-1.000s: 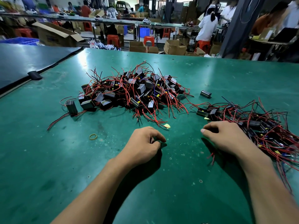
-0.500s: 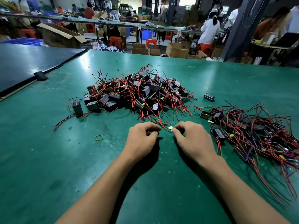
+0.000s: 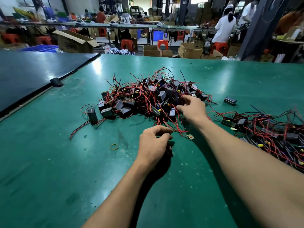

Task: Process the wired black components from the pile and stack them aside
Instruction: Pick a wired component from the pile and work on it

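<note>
- We see the right hand (image 3: 193,109) reaching out to the near right edge of the pile of wired black components (image 3: 148,97). Its fingers are bent and slightly parted, with the tips in among the red wires. We cannot tell whether they grip anything.
- The left hand (image 3: 153,143) rests on the green table (image 3: 49,162) just in front of the pile. Its fingers are curled under and the thumb is pressed to the forefinger. We cannot tell whether anything is pinched there.
- The pile sits mid-table, a tangle of small black blocks with red and black leads. One block (image 3: 92,114) stands upright at its left edge.
- A second, flatter heap of the same parts (image 3: 271,134) lies to the right, beyond the right forearm.
- A single loose block (image 3: 230,101) lies apart on the table, on the far side of the gap between the two heaps.
- A yellow rubber band (image 3: 114,146) lies left of the left hand, and a pale paper scrap (image 3: 190,136) lies on the wire ends near the right wrist.
- A dark sheet (image 3: 32,74) covers the far left of the table, with a black tab (image 3: 56,82) at its edge.
- Behind the table we see cardboard boxes (image 3: 74,43), red stools (image 3: 127,44) and people at long benches.
- Dark print on the nearest box is too blurred to read.
</note>
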A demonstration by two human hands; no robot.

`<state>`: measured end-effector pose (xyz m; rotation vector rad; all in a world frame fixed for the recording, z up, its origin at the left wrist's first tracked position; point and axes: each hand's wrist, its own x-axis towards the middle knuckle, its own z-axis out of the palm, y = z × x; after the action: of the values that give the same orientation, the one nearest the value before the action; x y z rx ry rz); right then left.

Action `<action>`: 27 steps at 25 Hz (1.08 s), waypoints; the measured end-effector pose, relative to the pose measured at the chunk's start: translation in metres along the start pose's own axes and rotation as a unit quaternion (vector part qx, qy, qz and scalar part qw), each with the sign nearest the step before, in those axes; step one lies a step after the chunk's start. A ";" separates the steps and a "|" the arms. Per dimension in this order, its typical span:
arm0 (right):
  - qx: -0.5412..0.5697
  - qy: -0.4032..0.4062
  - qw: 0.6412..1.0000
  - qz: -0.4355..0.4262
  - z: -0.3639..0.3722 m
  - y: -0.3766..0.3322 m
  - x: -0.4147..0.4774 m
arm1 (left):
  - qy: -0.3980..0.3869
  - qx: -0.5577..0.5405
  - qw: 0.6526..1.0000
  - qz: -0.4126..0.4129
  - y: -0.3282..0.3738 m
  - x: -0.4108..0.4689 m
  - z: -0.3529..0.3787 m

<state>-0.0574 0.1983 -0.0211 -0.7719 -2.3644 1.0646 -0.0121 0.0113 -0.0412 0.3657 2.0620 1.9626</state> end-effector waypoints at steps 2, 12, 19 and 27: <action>-0.072 -0.009 0.996 -0.057 0.001 -0.004 0.004 | 0.001 0.007 1.000 -0.002 -0.001 0.001 0.000; -0.023 0.124 0.987 -0.099 -0.015 -0.015 -0.010 | 0.001 0.006 1.000 -0.012 0.002 -0.003 -0.003; 0.082 0.075 0.953 -0.282 -0.052 -0.021 -0.076 | -0.031 -0.150 0.987 -0.037 0.012 -0.003 -0.005; 0.068 -0.158 0.940 -0.296 -0.028 -0.022 -0.097 | -0.135 -0.312 0.927 -0.157 0.022 0.004 -0.038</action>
<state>0.0251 0.1388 -0.0020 0.1841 -2.4925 1.1153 -0.0301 -0.0212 -0.0174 0.1407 1.1570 2.0847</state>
